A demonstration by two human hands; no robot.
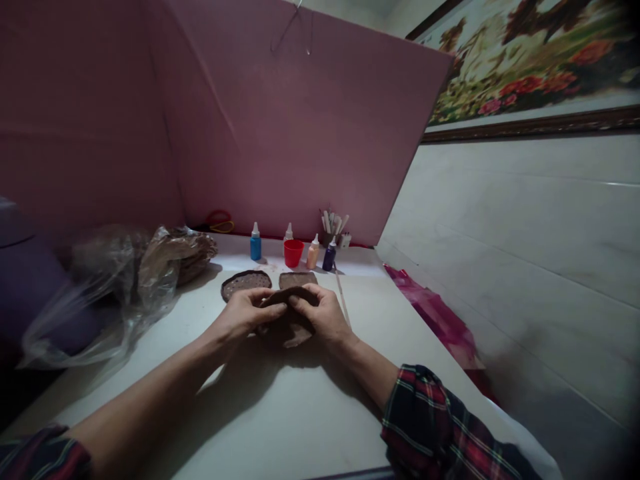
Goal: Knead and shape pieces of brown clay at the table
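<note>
Both my hands meet over the middle of the white table (300,413). My left hand (246,311) and my right hand (320,312) each pinch an edge of a dark brown flat piece of clay (290,313), held just above the tabletop. Its lower part is in shadow between my palms. Just beyond it lie two more brown pieces: an oval dotted slab (246,283) on the left and a squarer slab (298,279) on the right.
Behind the slabs stand a blue bottle (255,243), a red cup (293,253), an orange bottle (313,253), a dark blue bottle (329,255) and a pot of tools (334,227). A crumpled plastic bag (125,280) lies left; a pink wrapper (435,313) lies right. Pink boards wall the back.
</note>
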